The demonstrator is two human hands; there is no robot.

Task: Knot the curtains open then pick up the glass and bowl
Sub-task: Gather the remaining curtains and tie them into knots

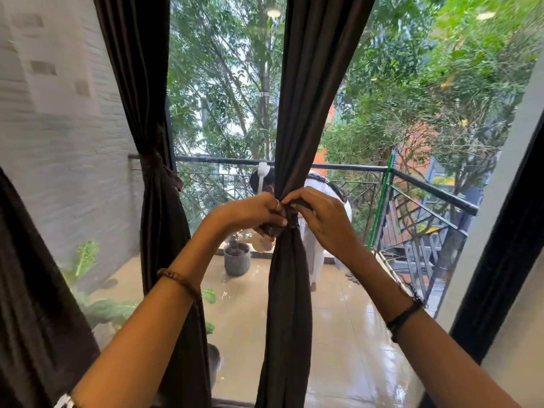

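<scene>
Curtain (294,113) gathered, both hands seemingly pinching its knot (290,214).

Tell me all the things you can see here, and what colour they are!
middle curtain: 1, dark brown, centre, bunched at the hands
left curtain: 1, dark brown, already tied at the window's left edge
near curtain: 1, dark brown, far left edge
wall: 1, grey-white brick, left
railing: 1, black metal, round the balcony
plant pot: 1, grey, on the balcony floor
person: 1, in white, bending over outside
trees: many, green, beyond the railing
left hand: 1, ringed, grips the middle curtain
right hand: 1, grips it too
</scene>
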